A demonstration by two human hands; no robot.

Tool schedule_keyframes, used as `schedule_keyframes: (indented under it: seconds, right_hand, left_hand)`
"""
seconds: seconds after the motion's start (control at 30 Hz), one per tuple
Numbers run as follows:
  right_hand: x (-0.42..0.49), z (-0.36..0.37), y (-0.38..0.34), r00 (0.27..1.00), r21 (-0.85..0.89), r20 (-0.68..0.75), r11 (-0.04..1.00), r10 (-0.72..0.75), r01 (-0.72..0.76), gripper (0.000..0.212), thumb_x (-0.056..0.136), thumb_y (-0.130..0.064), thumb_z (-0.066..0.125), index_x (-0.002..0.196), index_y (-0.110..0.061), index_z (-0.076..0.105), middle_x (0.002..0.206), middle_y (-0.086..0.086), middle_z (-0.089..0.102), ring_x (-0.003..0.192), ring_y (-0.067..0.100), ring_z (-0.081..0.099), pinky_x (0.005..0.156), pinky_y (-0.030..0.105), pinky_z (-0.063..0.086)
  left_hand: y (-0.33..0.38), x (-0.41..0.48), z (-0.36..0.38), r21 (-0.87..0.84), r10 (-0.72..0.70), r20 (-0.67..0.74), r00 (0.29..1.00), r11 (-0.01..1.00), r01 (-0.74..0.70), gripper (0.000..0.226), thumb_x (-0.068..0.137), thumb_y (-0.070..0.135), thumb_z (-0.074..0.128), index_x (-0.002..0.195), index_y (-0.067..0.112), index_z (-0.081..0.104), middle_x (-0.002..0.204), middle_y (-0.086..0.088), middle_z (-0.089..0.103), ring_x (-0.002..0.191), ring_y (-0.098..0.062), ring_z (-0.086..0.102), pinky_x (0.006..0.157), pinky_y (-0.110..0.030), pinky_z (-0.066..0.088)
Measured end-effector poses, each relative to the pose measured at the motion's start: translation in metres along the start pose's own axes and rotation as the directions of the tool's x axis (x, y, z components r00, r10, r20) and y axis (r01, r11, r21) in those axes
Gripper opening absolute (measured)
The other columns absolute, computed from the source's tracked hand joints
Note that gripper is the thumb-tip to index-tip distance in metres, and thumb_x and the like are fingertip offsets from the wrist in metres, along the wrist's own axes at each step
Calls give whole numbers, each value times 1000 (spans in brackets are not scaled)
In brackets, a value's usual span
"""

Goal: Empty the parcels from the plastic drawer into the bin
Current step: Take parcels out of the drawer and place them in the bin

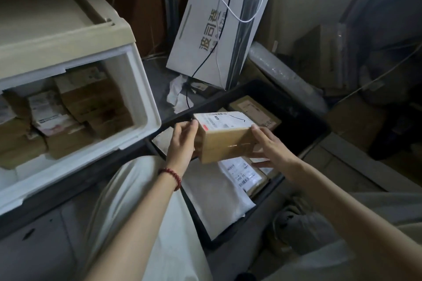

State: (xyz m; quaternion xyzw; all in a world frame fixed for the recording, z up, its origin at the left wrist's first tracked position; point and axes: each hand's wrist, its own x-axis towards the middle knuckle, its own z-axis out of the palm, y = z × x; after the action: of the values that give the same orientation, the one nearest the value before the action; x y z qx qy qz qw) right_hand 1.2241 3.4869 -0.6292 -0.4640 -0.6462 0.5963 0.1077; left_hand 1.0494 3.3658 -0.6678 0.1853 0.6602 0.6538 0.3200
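The drawer (146,102), white plastic under a beige top, is pulled open at the left and packed with stacked boxes (89,98), brown cardboard with white shipping labels, lying at odd angles. To its right on the floor sits the black bin (296,116). In it lie a flat brown box (253,107) at the far end, a white mailer (214,203) at the near end, and a labelled box (246,173) beside the mailer.

The parcel (226,141) is held in the air over the middle of the bin, tilted, clear of what lies below. It is a small brown carton sealed with clear tape, its top face covered by a white label with a red strip. The left hand (182,141), a red bead bracelet (171,177) on its wrist, curls round the parcel's left end. The right hand (271,150) presses nearly straight fingers against the right end, thumb spread beneath.
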Motion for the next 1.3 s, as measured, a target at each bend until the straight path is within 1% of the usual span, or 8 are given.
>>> schedule_keyframes:
  seconds: [0.1,0.27,0.5,0.67,0.87,1.07,1.2,1.3]
  right_hand:
    - [0,1,2,1000,-17,-18,1000,-19,18,35,95,-56,43,121,-34,46,107,-6,60,94,11,67,70,30,58]
    - [5,5,3,996,-3,-53,997,-71,71,24,93,-51,51,114,-40,46,117,-4,60,100,11,65,79,32,56]
    - [13,9,2,970,-192,-61,956,-235,220,82,73,-48,77,141,-25,37,137,-3,48,114,11,55,97,37,51]
    - [16,4,2,961,-267,5,926,-276,267,118,54,-39,91,149,-32,21,151,-2,31,133,17,37,110,40,38]
    - [16,4,6,953,-259,-10,921,-303,290,88,68,-27,86,141,-32,37,133,-10,45,119,11,47,90,18,41]
    - [11,-1,2,995,52,-99,998,-25,30,52,84,-55,63,126,-27,48,118,-4,59,102,14,59,83,31,50]
    - [13,-3,0,995,239,-66,969,81,-63,44,87,-57,53,110,-20,57,89,2,63,81,21,63,69,29,43]
    - [13,-5,1,995,348,-21,934,95,-82,35,88,-57,54,94,-23,61,86,6,62,75,25,64,60,26,39]
  left_hand:
    - [-1,-2,1,8,4,64,998,1000,-4,17,92,47,53,102,35,59,95,11,65,95,-7,62,81,-28,54]
    - [2,-7,3,-6,34,160,987,999,-33,56,74,53,65,126,35,54,116,13,63,100,0,62,76,-23,56]
    - [-1,0,4,40,-55,89,994,998,51,64,67,58,70,124,33,57,109,6,66,94,-12,66,61,-21,52]
    - [-4,1,5,78,-17,72,997,997,12,39,78,45,73,114,36,59,107,8,65,92,-9,63,54,-13,48]
    - [-1,0,6,90,25,102,994,995,-34,70,65,61,69,128,35,51,128,10,54,103,0,58,74,-15,50]
    - [-9,1,2,259,124,145,982,953,-159,101,54,68,75,141,43,30,139,20,31,129,2,28,97,-19,26]
    - [-12,1,4,262,99,188,977,954,-147,103,51,67,74,141,43,29,141,21,33,127,0,31,97,-18,30]
    - [-9,2,4,237,81,184,980,963,-124,105,51,67,72,143,39,29,132,25,35,121,4,35,83,0,27]
